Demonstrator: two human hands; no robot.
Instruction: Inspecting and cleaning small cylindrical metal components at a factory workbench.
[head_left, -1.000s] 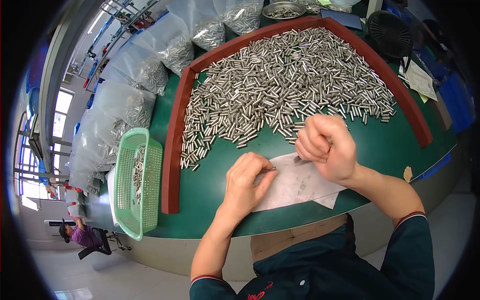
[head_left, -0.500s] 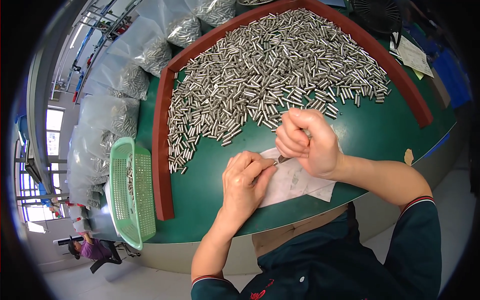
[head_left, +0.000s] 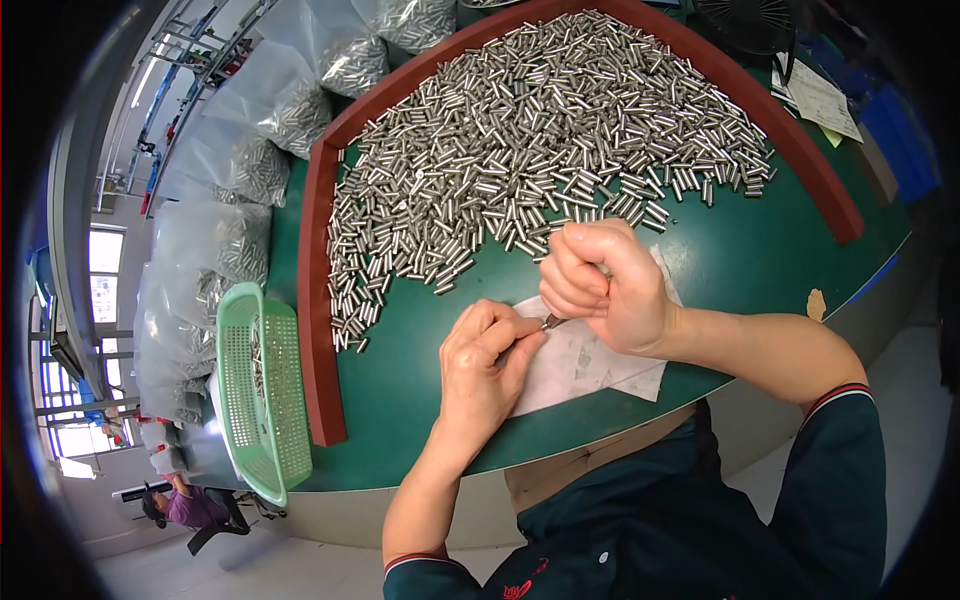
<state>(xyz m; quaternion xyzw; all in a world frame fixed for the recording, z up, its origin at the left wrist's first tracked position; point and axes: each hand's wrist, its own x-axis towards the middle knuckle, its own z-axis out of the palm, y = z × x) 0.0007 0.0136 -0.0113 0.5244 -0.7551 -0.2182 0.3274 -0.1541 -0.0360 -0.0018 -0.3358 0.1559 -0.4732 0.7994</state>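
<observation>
Over a white sheet (head_left: 590,370) with grey smudges, my left hand (head_left: 480,360) is closed, thumb and forefinger pinching a small metal pin whose end barely shows. My right hand (head_left: 610,285) makes a fist around a slim tool with a dark metal tip (head_left: 553,321); its handle is hidden in the fist. That tip meets the pin's end at the left fingertips. Beyond both hands, a wide heap of short silvery metal pins (head_left: 540,130) covers the green tabletop (head_left: 420,350).
A red-brown raised border (head_left: 318,290) surrounds the heap on the left, back and right. Left of it stands a green plastic basket (head_left: 290,400) with some pins inside. Clear bags of pins (head_left: 245,165) line the left edge. Another person (head_left: 195,508) sits far left.
The tool tip has come closer to the left fingertips, with my right hand moved slightly left. Both grips stay the same. The whole view has shifted a little.
</observation>
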